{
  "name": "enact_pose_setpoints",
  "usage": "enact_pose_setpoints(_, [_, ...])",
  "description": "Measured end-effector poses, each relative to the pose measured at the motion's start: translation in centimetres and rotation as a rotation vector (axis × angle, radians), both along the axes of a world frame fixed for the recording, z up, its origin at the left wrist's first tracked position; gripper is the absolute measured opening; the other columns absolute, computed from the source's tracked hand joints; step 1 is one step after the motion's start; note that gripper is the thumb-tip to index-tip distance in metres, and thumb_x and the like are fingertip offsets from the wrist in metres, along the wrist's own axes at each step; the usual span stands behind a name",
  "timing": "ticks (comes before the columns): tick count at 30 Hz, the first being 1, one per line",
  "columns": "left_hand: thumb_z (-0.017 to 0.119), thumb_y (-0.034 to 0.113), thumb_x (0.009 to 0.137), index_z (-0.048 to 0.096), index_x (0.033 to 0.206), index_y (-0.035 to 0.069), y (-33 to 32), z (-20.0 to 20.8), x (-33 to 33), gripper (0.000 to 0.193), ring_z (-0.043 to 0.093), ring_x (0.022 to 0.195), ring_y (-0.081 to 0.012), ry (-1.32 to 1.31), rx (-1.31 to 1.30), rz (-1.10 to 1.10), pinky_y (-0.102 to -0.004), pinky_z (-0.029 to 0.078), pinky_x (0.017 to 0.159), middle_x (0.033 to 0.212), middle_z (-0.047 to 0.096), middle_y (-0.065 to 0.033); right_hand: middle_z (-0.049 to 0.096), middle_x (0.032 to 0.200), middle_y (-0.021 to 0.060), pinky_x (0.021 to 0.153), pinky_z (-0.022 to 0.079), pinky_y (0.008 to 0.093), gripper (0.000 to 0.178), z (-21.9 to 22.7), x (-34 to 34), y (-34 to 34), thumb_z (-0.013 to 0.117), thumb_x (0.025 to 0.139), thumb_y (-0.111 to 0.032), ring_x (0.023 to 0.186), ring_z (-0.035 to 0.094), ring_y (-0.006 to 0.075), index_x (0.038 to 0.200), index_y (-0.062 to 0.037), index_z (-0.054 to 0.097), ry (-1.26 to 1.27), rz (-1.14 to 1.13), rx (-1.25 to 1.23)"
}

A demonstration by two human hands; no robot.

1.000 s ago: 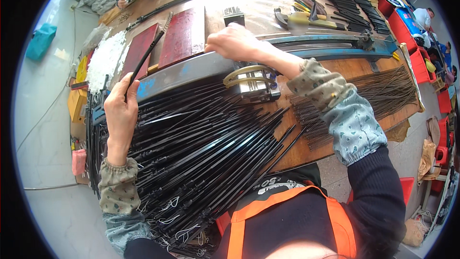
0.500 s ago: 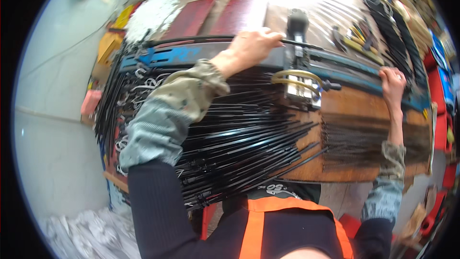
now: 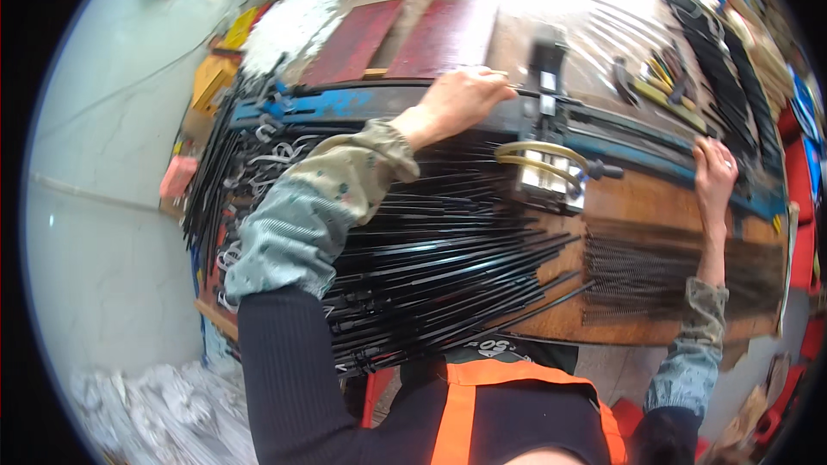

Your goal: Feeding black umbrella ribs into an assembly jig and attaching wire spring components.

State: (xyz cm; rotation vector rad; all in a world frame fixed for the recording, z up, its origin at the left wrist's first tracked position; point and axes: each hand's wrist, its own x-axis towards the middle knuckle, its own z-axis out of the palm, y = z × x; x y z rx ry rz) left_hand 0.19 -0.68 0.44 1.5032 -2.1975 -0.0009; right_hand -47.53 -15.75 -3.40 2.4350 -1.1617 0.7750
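My left hand (image 3: 461,103) is closed over a thin black rod (image 3: 366,84) lying along a long blue metal rail (image 3: 332,104). Its fingertips are just left of a small black clamp-like device (image 3: 547,77) mounted across the rail. Yellowish hoses (image 3: 538,151) curve from a metal block (image 3: 544,189) at the near side of this device. Farther right, my right hand (image 3: 715,174) has its fingers pinched together at the rail's near edge. What they grip there, if anything, is too small to make out.
Many black rods (image 3: 448,245) fan out on the wooden table in front of me. Thin springs (image 3: 642,267) lie to their right. Two dark red boards (image 3: 444,34) and a white heap (image 3: 289,30) are beyond the rail. Hand tools (image 3: 663,77) lie at the far right.
The view has shifted slightly, moving the scene right and down. The rod stretch that crossed in front of the device no longer shows there. Both hands stay near the rail, still closed.
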Motion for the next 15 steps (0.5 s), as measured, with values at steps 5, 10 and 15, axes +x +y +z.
enact_pose_setpoints(5, [0.055,0.027,0.098,0.06,0.09,0.006,-0.1,-0.6,-0.6,0.023,0.068,0.075,-0.0384,-0.102,0.014,0.147,-0.0491,0.054,0.061,0.081,0.068,-0.0167,0.066,0.127,0.0056,0.102,0.033,0.0372,0.047,1.5,8.1,8.2,0.071,0.084,-0.009,0.127,0.054,0.0222,0.13,-0.0074,0.062,-0.034,0.223,0.016])
enact_pose_setpoints(10, [0.052,0.034,0.099,0.062,0.1,0.012,-0.4,-0.2,-1.7,0.025,0.067,0.082,-0.0402,-0.15,0.093,0.243,-0.05,0.053,0.067,0.084,0.069,-0.0168,0.067,0.079,0.001,0.079,0.036,0.034,0.03,0.1,9.0,12.1,0.071,0.088,-0.02,0.083,0.06,0.0179,0.114,-0.006,0.071,-0.165,0.228,0.116])
enact_pose_setpoints(15, [0.055,0.035,0.098,0.067,0.118,0.017,-0.3,-1.2,-0.8,0.029,0.068,0.086,-0.0391,-0.19,0.121,0.3,-0.0495,0.054,0.073,0.092,0.071,-0.0173,0.064,0.081,0.0037,0.079,0.035,0.0324,0.039,-0.5,10.7,13.2,0.068,0.09,-0.023,0.082,0.059,0.0201,0.125,-0.0056,0.065,-0.236,0.305,0.21])
